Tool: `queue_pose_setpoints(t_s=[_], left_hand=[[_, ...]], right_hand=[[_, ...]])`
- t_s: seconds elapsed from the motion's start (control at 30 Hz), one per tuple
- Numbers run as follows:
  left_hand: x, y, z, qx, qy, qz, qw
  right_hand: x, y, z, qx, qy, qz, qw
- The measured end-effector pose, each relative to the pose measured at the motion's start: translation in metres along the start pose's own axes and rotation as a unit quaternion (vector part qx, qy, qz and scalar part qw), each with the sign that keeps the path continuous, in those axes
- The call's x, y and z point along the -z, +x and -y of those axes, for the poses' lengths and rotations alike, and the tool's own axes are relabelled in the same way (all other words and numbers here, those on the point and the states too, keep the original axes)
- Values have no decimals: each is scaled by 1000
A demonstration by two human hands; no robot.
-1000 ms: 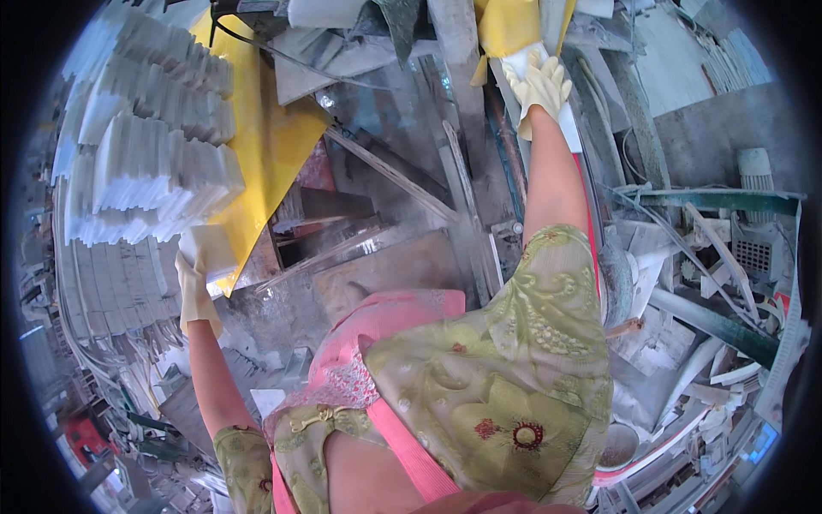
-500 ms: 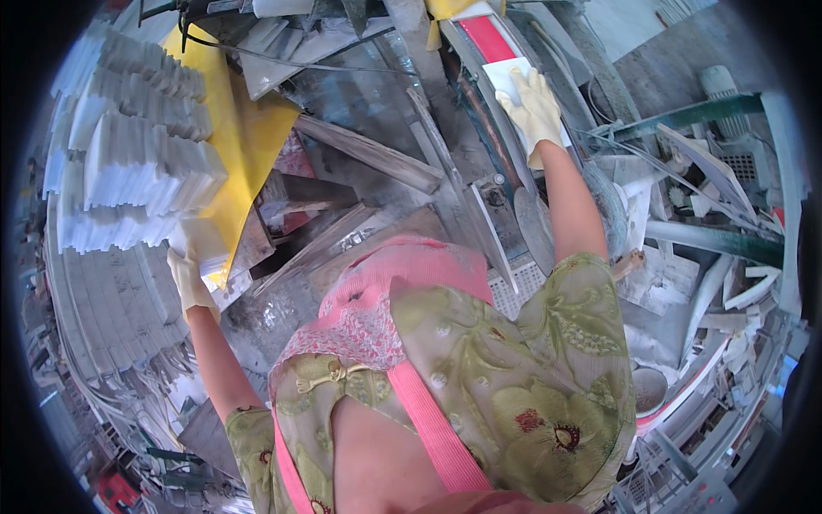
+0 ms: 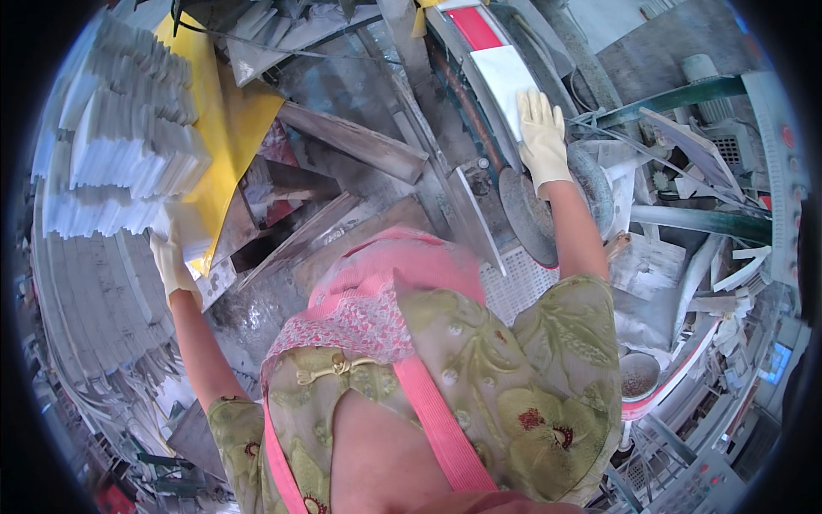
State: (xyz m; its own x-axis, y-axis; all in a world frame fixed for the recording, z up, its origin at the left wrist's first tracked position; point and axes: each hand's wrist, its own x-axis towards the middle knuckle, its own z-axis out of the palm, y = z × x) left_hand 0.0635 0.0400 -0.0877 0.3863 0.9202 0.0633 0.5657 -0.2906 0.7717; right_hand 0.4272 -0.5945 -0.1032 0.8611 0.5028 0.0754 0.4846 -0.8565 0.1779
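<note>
My right hand, in a pale cream glove, lies with its fingers stretched over the near end of a white tile. That tile rests on a narrow belt with a red surface. To the left, my gloved left hand has its fingers and thumb closed on the edge of another white tile. This one stands at the near end of several stacked rows of white tiles. Part of the left fingers is hidden behind the tile.
A yellow sheet hangs beside the stacks. Wooden planks lie between the stacks and the belt. Round grey discs sit by the belt's near end. A green bar and broken slabs stand at the right.
My right hand has slid nearer along the belt, uncovering more of the white tile. The left hand stays at the tile by the stack. The whole view has shifted slightly.
</note>
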Motion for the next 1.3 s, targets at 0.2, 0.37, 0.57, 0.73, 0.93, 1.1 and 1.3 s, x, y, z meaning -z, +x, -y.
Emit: queue_pose_setpoints(t_s=[0.2, 0.37, 0.57, 0.73, 0.93, 1.1, 1.3], left_hand=[[3, 17, 18, -8, -19, 48, 999], [3, 16, 18, -2, 5, 33, 999], [7, 13, 14, 0, 37, 33, 999], [6, 13, 27, 8, 9, 2, 1000], [4, -5, -7, 8, 69, 4, 998], [2, -32, -39, 25, -26, 30, 999], [20, -18, -42, -116, 175, 88, 974]], right_hand=[[-3, 9, -6, 5, 9, -87, 996], [13, 34, -17, 72, -18, -168, 983], [4, 71, -6, 65, -31, -66, 995], [9, 78, -2, 64, -100, 16, 993], [0, 87, 16, 27, -96, -25, 995], [3, 84, 0, 119, 69, -156, 978], [70, 120, 10, -82, 2, 52, 995]])
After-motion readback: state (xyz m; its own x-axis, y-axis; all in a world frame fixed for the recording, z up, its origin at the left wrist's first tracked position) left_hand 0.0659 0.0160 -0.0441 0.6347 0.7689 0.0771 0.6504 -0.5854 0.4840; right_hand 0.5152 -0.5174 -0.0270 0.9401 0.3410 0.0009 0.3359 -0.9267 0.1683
